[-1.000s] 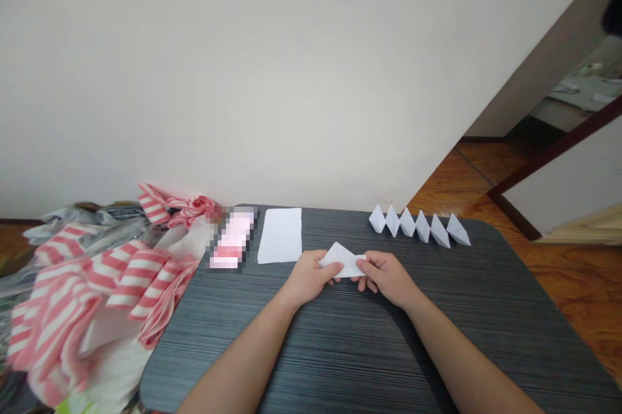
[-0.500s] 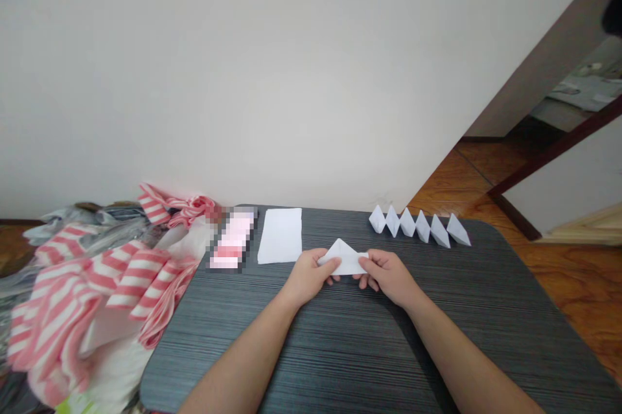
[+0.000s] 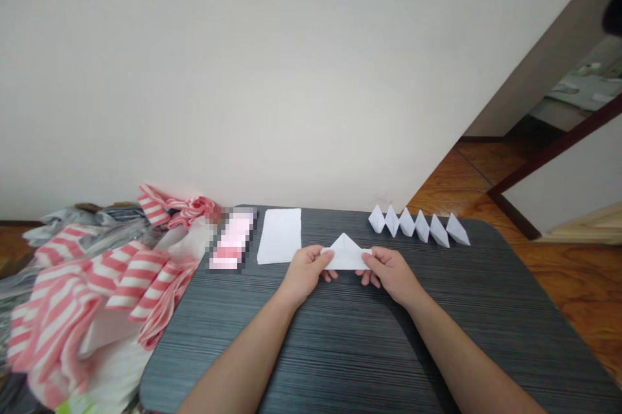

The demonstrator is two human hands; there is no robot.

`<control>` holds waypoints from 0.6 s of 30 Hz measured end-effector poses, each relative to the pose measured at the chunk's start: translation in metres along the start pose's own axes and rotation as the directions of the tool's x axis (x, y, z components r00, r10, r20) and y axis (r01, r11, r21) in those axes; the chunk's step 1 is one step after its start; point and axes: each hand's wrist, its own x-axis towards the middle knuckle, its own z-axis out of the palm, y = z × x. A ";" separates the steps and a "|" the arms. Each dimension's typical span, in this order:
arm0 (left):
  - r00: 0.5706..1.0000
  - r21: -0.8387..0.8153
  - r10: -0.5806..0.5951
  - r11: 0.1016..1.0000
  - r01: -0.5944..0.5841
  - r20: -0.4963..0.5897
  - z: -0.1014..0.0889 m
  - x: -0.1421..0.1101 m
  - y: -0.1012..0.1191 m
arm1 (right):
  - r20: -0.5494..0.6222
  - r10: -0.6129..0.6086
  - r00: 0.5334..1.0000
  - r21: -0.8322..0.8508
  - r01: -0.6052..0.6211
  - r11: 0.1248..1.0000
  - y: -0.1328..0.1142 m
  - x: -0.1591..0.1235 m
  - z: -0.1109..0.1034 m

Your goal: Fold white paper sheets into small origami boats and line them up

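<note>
Between my two hands is a folded sheet of white paper [image 3: 346,258], a triangle peak on top and a straight band along its lower edge. My left hand [image 3: 307,269] pinches its left end, thumb on the front and fingers behind. The right end is gripped the same way by my right hand [image 3: 389,271]. Some fingertips of both hands show below the paper's lower edge. To the right, beyond my right hand, several folded white paper pieces [image 3: 423,226] with pointed tips stand in a slanting row.
A stack of white paper sheets [image 3: 280,236] lies on the dark table [image 3: 350,349], left of my hands. Beside it is a pixelated pinkish item [image 3: 232,239]. Red-and-white striped cloth [image 3: 136,275] is heaped against the table's left side. A pale wall [image 3: 272,77] rises behind.
The folded paper has shifted slightly up and its lower band now shows level and wider between my hands. Both hands still grip its ends; the other things stay put.
</note>
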 end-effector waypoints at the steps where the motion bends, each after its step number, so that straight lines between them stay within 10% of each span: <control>1: 1.000 -0.012 0.002 1.000 -0.002 -0.015 0.000 0.000 -0.001 | -0.008 -0.003 1.000 0.000 0.003 1.000 0.001 0.000 -0.001; 18: 0.999 0.048 0.042 0.998 -0.041 -0.015 0.002 0.001 -0.008 | -0.095 -0.208 0.974 -0.003 0.208 0.978 -0.003 -0.001 0.000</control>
